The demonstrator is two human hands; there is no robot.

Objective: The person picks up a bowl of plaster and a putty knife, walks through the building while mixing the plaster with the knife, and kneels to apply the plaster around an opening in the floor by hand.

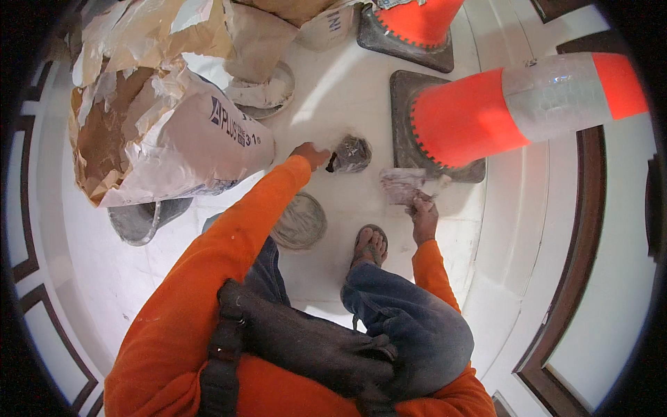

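My left hand [312,156] reaches out over the white floor, fingers stretched toward a small dark container [351,154] with grey smears on it. Its fingertips come close to the container's left side; whether they touch cannot be made out. Held in my closed right hand [424,220] is a flat trowel [401,185], its rectangular blade coated with pale, streaky residue. The trowel is beside the black base of a traffic cone, right of the container. Below my left forearm, a round, dusty grey lid or bucket top [300,221] is partly covered by the sleeve.
A large torn paper sack [229,142] stands at left, with a dark bucket [149,219] below it. Behind it lies a pale-smeared round pan [267,94]. Orange cones [472,115] with black bases lean at right, near a white wall with brown-framed panels [580,257].
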